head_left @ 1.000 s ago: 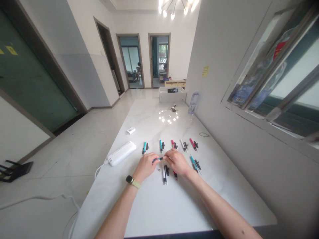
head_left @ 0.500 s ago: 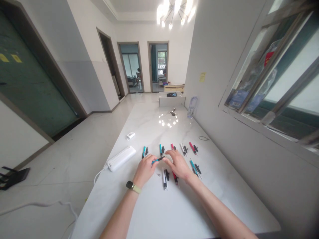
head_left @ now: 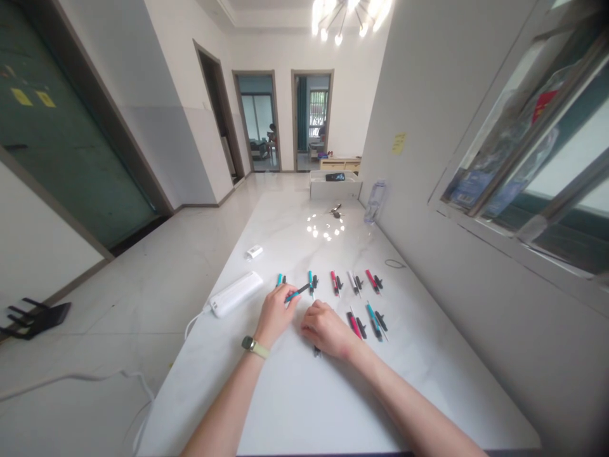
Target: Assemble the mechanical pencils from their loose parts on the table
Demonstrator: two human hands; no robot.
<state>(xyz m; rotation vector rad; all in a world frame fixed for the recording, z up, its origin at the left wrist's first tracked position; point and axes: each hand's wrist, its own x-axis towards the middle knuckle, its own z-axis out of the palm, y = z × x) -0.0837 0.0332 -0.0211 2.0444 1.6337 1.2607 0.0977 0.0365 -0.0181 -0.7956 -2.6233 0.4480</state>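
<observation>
My left hand (head_left: 276,315) is shut on a slim teal-and-black pen (head_left: 297,292), which tilts up and to the right from my fingertips. My right hand (head_left: 326,329) rests palm down on the white marble table (head_left: 304,393), its fingers curled, a little apart from my left hand. Under it lies a pen, with only a black end (head_left: 316,351) showing past the hand. Several teal, red and white pens (head_left: 335,283) lie in rows ahead of my hands and to the right, with black parts (head_left: 378,320) beside them.
A white power bank (head_left: 235,294) with a cable lies left of my left hand. Farther along the table are a small white item (head_left: 254,252), a dark metal tool (head_left: 336,212), a rubber band (head_left: 394,263), a plastic bottle (head_left: 375,203) and a white box (head_left: 335,185). A wall runs along the right edge.
My hands have come apart. My right hand has left the teal pen and moved back and down over the pens nearest me. My left hand keeps the pen, now tilted more steeply.
</observation>
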